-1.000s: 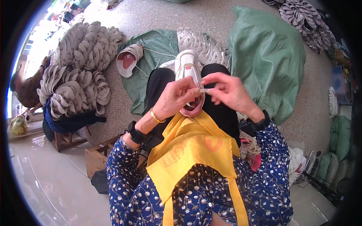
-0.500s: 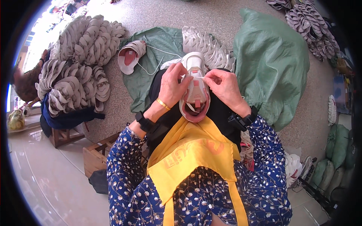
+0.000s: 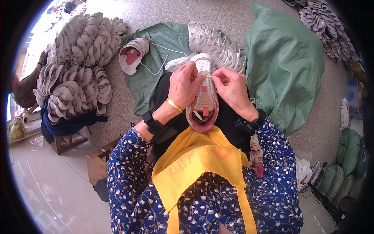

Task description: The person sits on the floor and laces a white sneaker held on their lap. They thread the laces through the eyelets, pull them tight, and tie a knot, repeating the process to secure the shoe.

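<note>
A white and beige shoe upper with a pink lining point(image 3: 204, 104) lies between my knees, its perforated toe pointing away from me. Over its front part, a short stretch of white lace point(image 3: 209, 75) crosses between my fingertips. My left hand point(image 3: 182, 85), thumb and index finger pinched, grips the lace from the left. From the right, my right hand point(image 3: 232, 91) pinches it the same way. Where the lace runs behind the fingers is hidden.
Another upper with a pink inside point(image 3: 133, 55) and a loose lace lies on a green sheet point(image 3: 156, 35). Beyond my knees is a row of white uppers point(image 3: 218, 46). A green sack point(image 3: 284, 66) bulges at right; stacked uppers point(image 3: 83, 43) stand at left.
My hands have drawn closer together over the shoe upper, and less lace shows between them. The upper has turned slightly, its heel opening shifting a little right and nearer to me.
</note>
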### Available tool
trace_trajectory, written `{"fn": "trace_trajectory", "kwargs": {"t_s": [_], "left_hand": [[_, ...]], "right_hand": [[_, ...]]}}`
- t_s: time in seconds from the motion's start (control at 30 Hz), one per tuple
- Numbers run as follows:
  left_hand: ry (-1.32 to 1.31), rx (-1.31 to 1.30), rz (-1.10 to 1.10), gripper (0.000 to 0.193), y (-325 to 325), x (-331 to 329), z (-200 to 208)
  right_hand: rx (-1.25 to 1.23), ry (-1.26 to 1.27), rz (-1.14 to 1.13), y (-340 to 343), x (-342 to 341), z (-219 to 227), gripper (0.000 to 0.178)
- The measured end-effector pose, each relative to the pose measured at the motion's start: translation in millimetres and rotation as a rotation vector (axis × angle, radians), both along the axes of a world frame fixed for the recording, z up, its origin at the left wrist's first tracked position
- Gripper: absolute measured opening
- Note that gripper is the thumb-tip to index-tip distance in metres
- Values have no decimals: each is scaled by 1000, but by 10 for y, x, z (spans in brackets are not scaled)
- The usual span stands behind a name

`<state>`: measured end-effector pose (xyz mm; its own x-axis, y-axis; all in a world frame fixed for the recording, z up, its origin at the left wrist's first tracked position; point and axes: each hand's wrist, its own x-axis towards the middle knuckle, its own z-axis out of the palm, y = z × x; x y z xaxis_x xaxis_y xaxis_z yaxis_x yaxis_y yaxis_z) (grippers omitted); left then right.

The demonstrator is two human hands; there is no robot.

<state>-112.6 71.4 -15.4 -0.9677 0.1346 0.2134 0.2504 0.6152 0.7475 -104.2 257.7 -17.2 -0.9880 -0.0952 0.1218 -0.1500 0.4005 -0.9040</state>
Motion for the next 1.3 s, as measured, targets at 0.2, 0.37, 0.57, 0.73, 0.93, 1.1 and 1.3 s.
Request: {"fn": "trace_trajectory", "kwargs": {"t_s": [0.2,0.37,0.57,0.73,0.93,1.1,1.3], "left_hand": [[-50,-50,37,30,35,-54,-17],[-136,-9,15,34,7,-99,-65],[-238,42,-58,38,-82,-148,-20],[-315,46,-107,39,-136,-193,35],[-404,99,-154,38,-187,-248,-13],[-395,-1,-120,37,-112,-229,50],[-299,40,-60,34,-48,-174,-36]], "right_hand": [[60,9,-12,-31,-13,85,6],[122,16,8,-28,-33,139,5],[161,35,46,1,-36,142,4],[160,-3,61,4,-47,172,4],[207,-2,74,22,-49,156,5],[188,1,76,24,-59,162,4],[289,29,88,27,-66,198,5]]}}
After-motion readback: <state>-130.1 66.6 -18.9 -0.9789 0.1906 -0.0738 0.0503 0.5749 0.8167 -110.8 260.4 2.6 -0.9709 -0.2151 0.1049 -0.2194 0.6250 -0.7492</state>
